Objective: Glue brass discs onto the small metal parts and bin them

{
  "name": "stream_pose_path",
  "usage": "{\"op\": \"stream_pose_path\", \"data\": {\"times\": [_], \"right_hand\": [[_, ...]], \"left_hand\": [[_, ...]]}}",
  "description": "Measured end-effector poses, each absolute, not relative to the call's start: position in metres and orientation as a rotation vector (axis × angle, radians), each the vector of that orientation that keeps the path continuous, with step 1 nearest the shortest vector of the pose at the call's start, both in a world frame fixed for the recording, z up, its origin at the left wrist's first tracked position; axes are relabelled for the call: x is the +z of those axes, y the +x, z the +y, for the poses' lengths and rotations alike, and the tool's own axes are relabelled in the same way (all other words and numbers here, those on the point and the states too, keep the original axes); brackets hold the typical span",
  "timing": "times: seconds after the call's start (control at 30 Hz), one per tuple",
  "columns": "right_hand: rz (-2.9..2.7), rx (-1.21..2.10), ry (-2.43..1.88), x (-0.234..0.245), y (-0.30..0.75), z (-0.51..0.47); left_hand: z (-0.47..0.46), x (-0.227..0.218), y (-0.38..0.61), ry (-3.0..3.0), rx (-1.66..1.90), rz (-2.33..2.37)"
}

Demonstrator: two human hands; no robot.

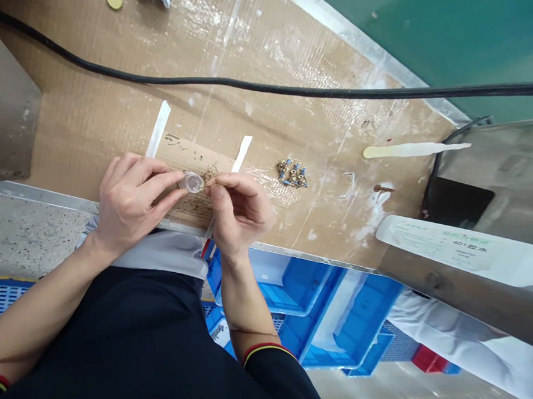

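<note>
Our left hand [135,200] closes narrowly on a small clear round capsule [192,182], held between the thumb and fingertips just above a taped piece of cardboard [192,159]. Whether anything sits inside the capsule is too small to tell. Our right hand [236,213] pinches a thin brownish sliver [210,183] tightly, its tip touching the capsule's edge. Both hands are close together over the near edge of the cardboard-covered bench [271,118]. Just beside the right hand lies a small heap of brass fittings with blue parts [292,174], loose on the cardboard. Two white strips [157,129] [241,153] stick out from under the taped piece, and a black cable [255,85] crosses the bench. Below the bench edge, blue plastic crates [327,314] sit nested at angles, and we can't make out their contents. A red crate [428,360] stands further off, near a co-worker's white sleeve [448,331], and a white label reading 401 [444,249] marks a grey container at right
</note>
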State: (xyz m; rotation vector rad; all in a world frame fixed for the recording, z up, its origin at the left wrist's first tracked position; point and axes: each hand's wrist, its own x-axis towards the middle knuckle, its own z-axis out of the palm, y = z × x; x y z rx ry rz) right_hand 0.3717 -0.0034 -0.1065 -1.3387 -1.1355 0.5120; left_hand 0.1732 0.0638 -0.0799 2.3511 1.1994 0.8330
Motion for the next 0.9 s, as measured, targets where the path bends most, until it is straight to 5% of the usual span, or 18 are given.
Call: {"op": "stream_pose_path", "data": {"times": [0.9], "right_hand": [[-1.056,0.449,-1.286,-0.1037,0.3721,0.0028]], "left_hand": [[0.0650,-0.0809,0.1723,2.347,0.858,1.170]]}}
